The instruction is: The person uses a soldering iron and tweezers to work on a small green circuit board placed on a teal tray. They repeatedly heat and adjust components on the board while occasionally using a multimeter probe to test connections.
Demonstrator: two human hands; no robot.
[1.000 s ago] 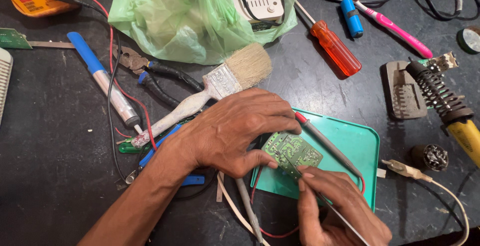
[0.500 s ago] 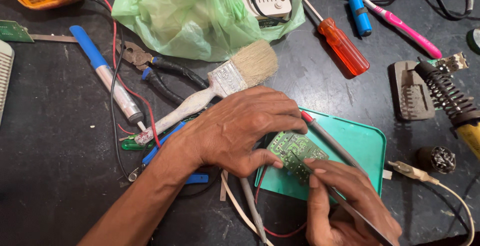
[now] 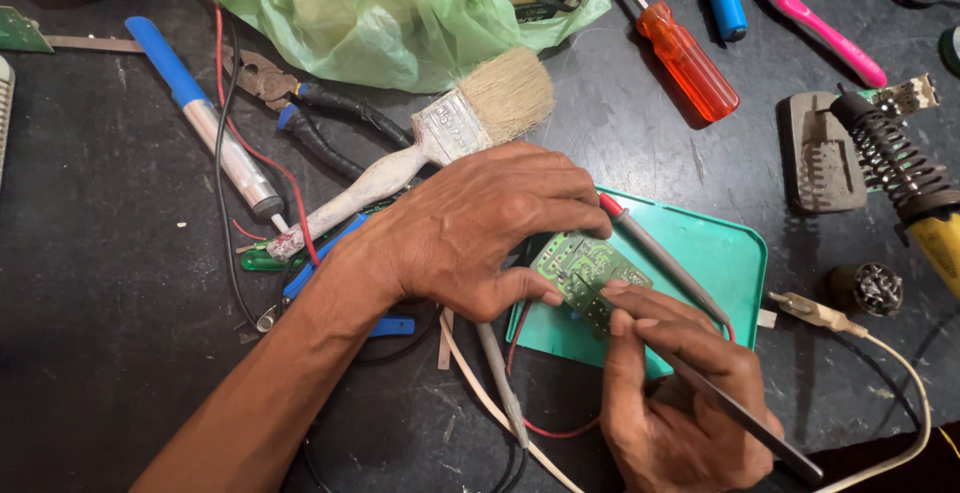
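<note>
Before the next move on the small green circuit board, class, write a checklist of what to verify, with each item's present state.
1. Small green circuit board steadied by the left hand: ok.
2. Board lies over the teal plastic tray: ok.
3. Right hand grips a thin dark probe, tip at the board: ok.
4. Probe tip on the right contact: cannot tell.
5. Yellow-handled soldering iron in its coiled stand, apart from both hands: ok.
6. Red wire clear of the hands: not ok, it loops beside the right wrist.
</note>
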